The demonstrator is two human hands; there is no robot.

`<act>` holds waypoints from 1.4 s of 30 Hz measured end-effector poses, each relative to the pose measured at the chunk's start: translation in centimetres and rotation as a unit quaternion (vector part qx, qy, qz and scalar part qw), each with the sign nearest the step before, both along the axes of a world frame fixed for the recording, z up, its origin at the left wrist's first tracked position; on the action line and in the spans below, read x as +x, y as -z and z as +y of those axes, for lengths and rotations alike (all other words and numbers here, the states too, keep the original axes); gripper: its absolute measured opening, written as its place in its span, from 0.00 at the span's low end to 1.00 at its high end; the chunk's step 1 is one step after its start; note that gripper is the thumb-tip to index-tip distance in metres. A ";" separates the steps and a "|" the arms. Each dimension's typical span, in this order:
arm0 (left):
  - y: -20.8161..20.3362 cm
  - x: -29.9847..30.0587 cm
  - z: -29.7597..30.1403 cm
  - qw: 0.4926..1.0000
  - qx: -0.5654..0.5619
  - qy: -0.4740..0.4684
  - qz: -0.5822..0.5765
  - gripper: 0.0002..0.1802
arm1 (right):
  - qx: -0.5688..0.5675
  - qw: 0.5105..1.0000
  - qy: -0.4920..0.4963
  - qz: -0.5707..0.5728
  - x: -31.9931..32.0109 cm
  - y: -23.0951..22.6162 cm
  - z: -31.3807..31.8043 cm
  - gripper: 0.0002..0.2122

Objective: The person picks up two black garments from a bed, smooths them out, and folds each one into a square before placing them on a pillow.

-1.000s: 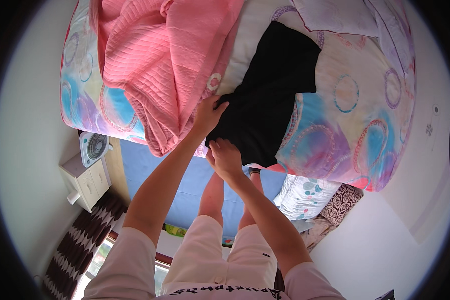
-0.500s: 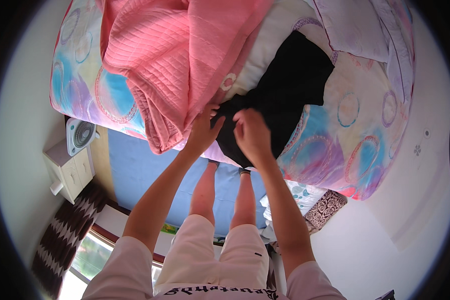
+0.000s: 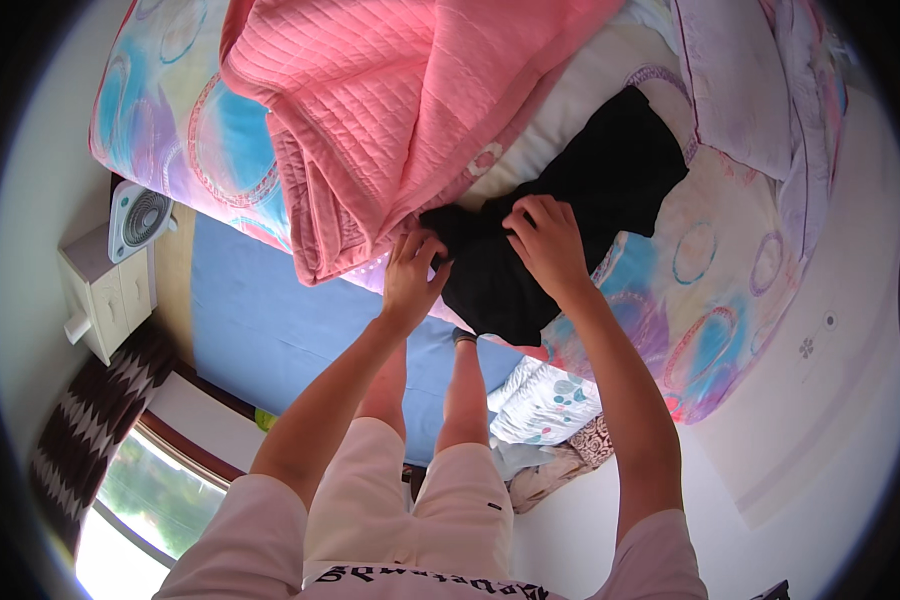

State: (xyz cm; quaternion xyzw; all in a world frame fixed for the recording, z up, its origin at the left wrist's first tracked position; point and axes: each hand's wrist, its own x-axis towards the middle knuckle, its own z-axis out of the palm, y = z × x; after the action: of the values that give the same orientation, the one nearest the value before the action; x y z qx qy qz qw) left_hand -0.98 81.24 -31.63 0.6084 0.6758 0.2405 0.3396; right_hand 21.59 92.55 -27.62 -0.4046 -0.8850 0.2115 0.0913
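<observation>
A black garment (image 3: 610,170) lies rumpled across the edge of the bed, and its exact kind is hard to make out. At its left end my left hand (image 3: 413,280) is closed with bent fingers on the cloth. My right hand (image 3: 550,245) rests on the middle of the garment, its fingers curled and pinching the fabric. The near part of the cloth hangs down over the bed's edge between my arms. Just left of the garment lies a pink quilted blanket (image 3: 370,120), folded in loose layers close to my left fingers.
The bed has a patterned sheet (image 3: 230,140) with coloured rings. A pale lilac pillow (image 3: 735,85) is at the far right. Below the bed, a blue floor mat (image 3: 260,290) spreads around my legs. A fan (image 3: 140,218) stands on a small cabinet (image 3: 110,300) at left. Bundled bedding (image 3: 545,405) lies right of my legs.
My right hand has shifted right and up along the garment, farther from my left hand. The view has turned slightly. My left hand stays at the garment's left end.
</observation>
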 end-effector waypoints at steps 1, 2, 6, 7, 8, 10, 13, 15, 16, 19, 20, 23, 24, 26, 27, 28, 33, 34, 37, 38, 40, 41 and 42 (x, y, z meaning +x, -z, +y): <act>0.2 -0.2 -0.3 1.000 0.000 -0.005 0.000 0.12 | -0.002 1.000 -0.002 0.014 0.3 -0.1 -0.4 0.12; 0.5 -0.4 -0.6 0.999 -0.002 -0.012 -0.043 0.12 | -0.002 1.000 -0.008 0.015 0.5 -0.3 -0.8 0.12; -0.3 -0.4 -0.9 0.992 -0.023 -0.030 -0.118 0.13 | 0.028 0.999 0.000 0.030 0.9 -0.6 -1.7 0.12; -0.1 -0.5 -0.9 0.992 -0.023 -0.032 -0.120 0.13 | 0.024 0.999 -0.011 0.043 0.8 -0.8 -1.6 0.13; 0.1 -0.7 -0.8 0.994 0.001 -0.025 -0.111 0.13 | 0.024 0.999 -0.012 0.042 0.7 -0.8 -1.5 0.13; 0.5 -1.0 -1.0 0.994 0.024 -0.019 -0.103 0.14 | -0.020 0.997 -0.045 0.054 0.6 -0.7 -1.2 0.13; 0.7 -0.7 -1.1 0.995 -0.014 -0.009 -0.094 0.14 | -0.107 0.993 -0.048 0.018 0.9 -0.3 -0.7 0.13; 0.2 -0.1 -0.7 0.990 -0.004 -0.061 -0.127 0.13 | -0.116 0.992 -0.043 0.013 1.0 0.2 -0.2 0.12; 0.1 -0.1 -0.4 0.990 -0.004 -0.061 -0.128 0.13 | -0.124 0.992 -0.038 0.007 1.0 0.3 0.1 0.11; 0.4 -0.4 0.4 0.988 -0.031 -0.081 -0.128 0.12 | -0.129 0.990 -0.044 -0.031 1.1 0.7 1.2 0.10; 0.7 -0.7 0.4 0.990 -0.053 -0.068 -0.115 0.12 | -0.129 0.990 -0.045 -0.030 1.0 0.9 1.5 0.10; 0.5 -0.9 1.0 0.997 -0.029 -0.042 -0.053 0.11 | -0.148 0.986 -0.044 -0.055 0.7 1.3 2.2 0.08; 0.2 -0.9 1.3 0.999 0.016 -0.028 -0.005 0.10 | -0.125 0.991 -0.037 -0.039 0.5 1.4 2.5 0.08; -1.0 -1.1 2.2 0.998 0.057 0.003 0.007 0.10 | -0.102 0.994 -0.030 -0.026 0.1 1.0 3.0 0.08; -1.3 -1.1 2.4 0.994 0.097 0.035 0.020 0.09 | -0.080 0.996 -0.035 -0.014 -0.1 0.8 3.2 0.07; -1.1 -1.4 2.5 0.994 0.097 0.034 0.021 0.09 | -0.058 0.997 -0.041 0.000 -0.4 0.7 3.4 0.07; -0.7 -2.3 3.3 0.990 0.094 0.104 0.031 0.11 | -0.042 0.994 -0.096 0.019 -0.9 1.5 3.6 0.06; -0.6 -2.4 3.3 0.990 0.094 0.104 0.032 0.11 | -0.049 0.993 -0.107 0.006 -0.9 1.6 3.6 0.06; -0.4 -2.7 3.2 0.992 0.082 0.100 0.009 0.12 | -0.031 0.991 -0.127 -0.005 -1.1 2.0 4.2 0.05; -0.3 -2.8 3.0 0.991 0.078 0.111 0.014 0.12 | -0.031 0.991 -0.127 -0.004 -1.3 1.9 4.2 0.05; 0.0 -2.9 2.8 0.990 0.073 0.121 0.020 0.12 | -0.058 0.988 -0.144 -0.022 -1.5 1.8 4.4 0.04; 0.1 -3.1 2.7 0.990 0.073 0.123 0.014 0.13 | -0.058 0.988 -0.144 -0.022 -1.6 1.7 4.5 0.04; 0.2 -3.2 2.7 0.989 0.073 0.126 0.009 0.13 | -0.059 0.987 -0.147 -0.014 -1.6 1.7 4.6 0.04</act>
State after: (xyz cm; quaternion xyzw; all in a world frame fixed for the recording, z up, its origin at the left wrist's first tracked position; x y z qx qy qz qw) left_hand -4.15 83.96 -31.84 0.7137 0.5775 0.2390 0.3162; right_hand 19.95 97.14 -29.32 -0.2778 -0.9219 0.2692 0.0231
